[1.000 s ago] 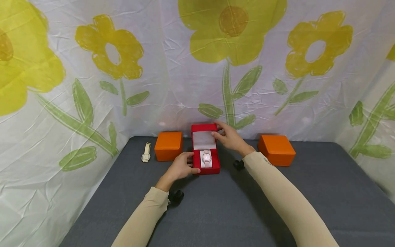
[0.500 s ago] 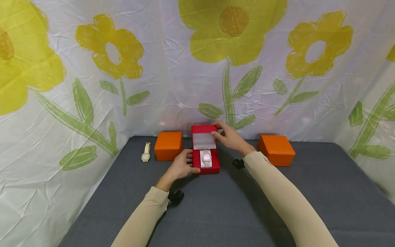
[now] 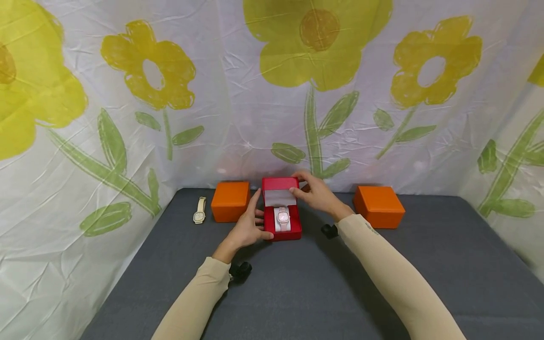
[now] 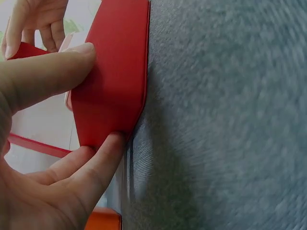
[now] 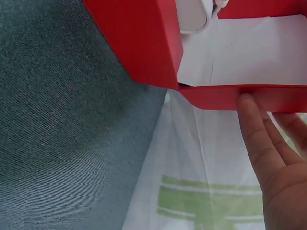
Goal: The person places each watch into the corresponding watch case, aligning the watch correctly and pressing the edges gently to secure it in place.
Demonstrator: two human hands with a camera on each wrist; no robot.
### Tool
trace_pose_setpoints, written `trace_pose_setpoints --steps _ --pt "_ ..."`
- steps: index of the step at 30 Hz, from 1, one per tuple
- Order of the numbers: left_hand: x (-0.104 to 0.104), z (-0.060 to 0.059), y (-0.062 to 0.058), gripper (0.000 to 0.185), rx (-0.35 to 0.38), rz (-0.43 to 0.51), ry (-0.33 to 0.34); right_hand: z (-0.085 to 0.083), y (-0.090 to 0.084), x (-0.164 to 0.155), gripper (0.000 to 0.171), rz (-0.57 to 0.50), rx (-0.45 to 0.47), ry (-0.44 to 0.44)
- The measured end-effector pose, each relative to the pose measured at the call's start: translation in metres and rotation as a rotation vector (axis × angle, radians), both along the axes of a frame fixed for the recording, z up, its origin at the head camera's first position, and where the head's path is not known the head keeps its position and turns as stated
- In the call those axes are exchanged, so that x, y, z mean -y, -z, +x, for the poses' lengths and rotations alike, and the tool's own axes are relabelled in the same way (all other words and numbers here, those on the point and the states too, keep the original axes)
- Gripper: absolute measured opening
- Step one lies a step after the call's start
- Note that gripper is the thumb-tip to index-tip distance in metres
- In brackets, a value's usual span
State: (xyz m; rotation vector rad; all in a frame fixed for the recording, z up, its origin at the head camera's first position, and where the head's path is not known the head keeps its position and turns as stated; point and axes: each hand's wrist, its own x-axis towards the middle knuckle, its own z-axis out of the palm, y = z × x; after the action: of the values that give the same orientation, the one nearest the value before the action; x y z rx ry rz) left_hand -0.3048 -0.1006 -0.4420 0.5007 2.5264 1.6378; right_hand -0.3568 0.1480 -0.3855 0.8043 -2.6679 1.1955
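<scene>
A red watch box (image 3: 288, 235) stands on the dark table with its lid (image 3: 280, 183) raised and tipped partly forward. Inside, a pink-strapped watch (image 3: 283, 217) is wrapped on a white cushion. My left hand (image 3: 245, 230) grips the base by its left side, thumb at the front corner. Its index finger is lifted beside the lid. In the left wrist view, fingertips (image 4: 114, 139) press the box's side. With thumb and fingers, my right hand (image 3: 319, 193) holds the lid's right edge. The right wrist view has fingertips (image 5: 245, 101) against the lid's red side.
Left of the red box is a closed orange box (image 3: 230, 201), and beyond it lies a cream-strapped watch (image 3: 199, 211). Another closed orange box (image 3: 379, 207) stands to the right, close to my right forearm. A flowered white curtain (image 3: 221, 118) hangs behind the table.
The lid has tilted forward and down a little with my right hand. My left index finger has lifted from the box's side towards the lid.
</scene>
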Motion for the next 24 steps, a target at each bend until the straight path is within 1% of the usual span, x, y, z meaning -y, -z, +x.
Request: trace_pose_setpoints --steps 7,12,17,24 --pt "0.004 -0.003 0.0 0.124 -0.002 0.0 0.03 0.007 -0.001 0.0 0.04 -0.016 -0.005 -0.02" --pt "0.004 -0.003 -0.001 0.124 0.002 0.007 0.036 0.009 0.001 -0.002 0.038 -0.016 -0.018 -0.048" --pt "0.002 -0.001 0.0 0.122 -0.004 0.014 0.022 0.012 0.002 -0.003 0.038 -0.003 -0.03 -0.055" --pt "0.001 0.0 0.001 0.115 -0.017 -0.001 -0.014 0.024 0.003 -0.004 0.038 -0.005 -0.011 -0.088"
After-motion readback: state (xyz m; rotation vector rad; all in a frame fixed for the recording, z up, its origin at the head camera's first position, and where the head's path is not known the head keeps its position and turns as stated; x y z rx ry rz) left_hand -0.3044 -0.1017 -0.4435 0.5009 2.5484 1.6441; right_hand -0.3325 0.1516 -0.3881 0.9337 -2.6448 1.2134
